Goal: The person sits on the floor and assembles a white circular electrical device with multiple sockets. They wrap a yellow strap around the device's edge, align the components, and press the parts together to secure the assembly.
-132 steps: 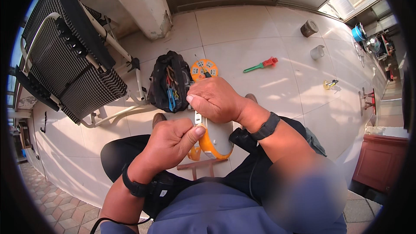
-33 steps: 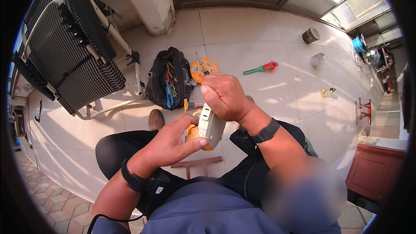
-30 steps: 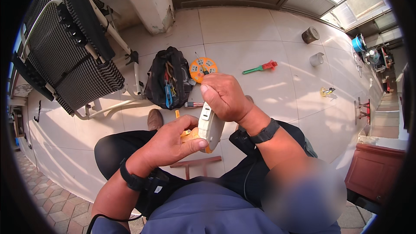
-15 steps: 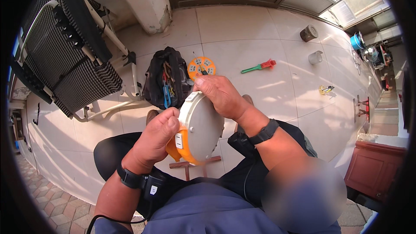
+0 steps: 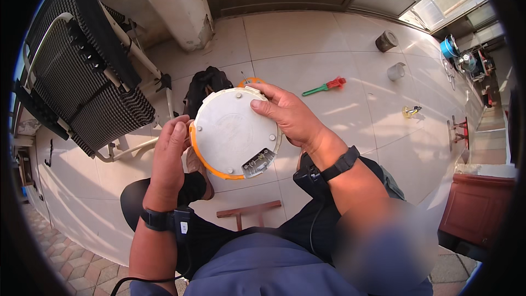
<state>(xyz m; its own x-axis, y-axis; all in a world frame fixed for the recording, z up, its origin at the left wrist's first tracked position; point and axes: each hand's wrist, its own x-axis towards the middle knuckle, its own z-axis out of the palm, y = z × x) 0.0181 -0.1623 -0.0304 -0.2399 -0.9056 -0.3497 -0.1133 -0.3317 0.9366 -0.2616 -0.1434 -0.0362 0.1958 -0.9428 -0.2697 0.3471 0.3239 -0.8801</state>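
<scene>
I hold a round socket housing (image 5: pixel 233 126) in front of me, its flat whitish face turned up and an orange band along its left and lower rim. Screw heads dot the face, and a small cut-out (image 5: pixel 258 162) near its lower edge shows metal terminals. My right hand (image 5: pixel 290 112) grips the upper right rim, thumb on the face. At the left rim, my left hand (image 5: pixel 172 153) has its thumb up, fingers closed on the edge and partly hidden. Behind the housing, an orange socket plate (image 5: pixel 251 81) lies mostly covered on the floor.
A black tool bag (image 5: pixel 205 85) stands partly hidden behind the housing. Further right lie a green-and-red tool (image 5: pixel 324 86), a small yellow item (image 5: pixel 411 111), a clear cup (image 5: pixel 395 71) and a dark can (image 5: pixel 387 41). A folding chair (image 5: pixel 87 71) occupies the left.
I have tilted the housing from edge-on to face-up and raised it. The terminal cut-out now shows; the tool bag and orange plate are more covered. My left hand has shifted left and up.
</scene>
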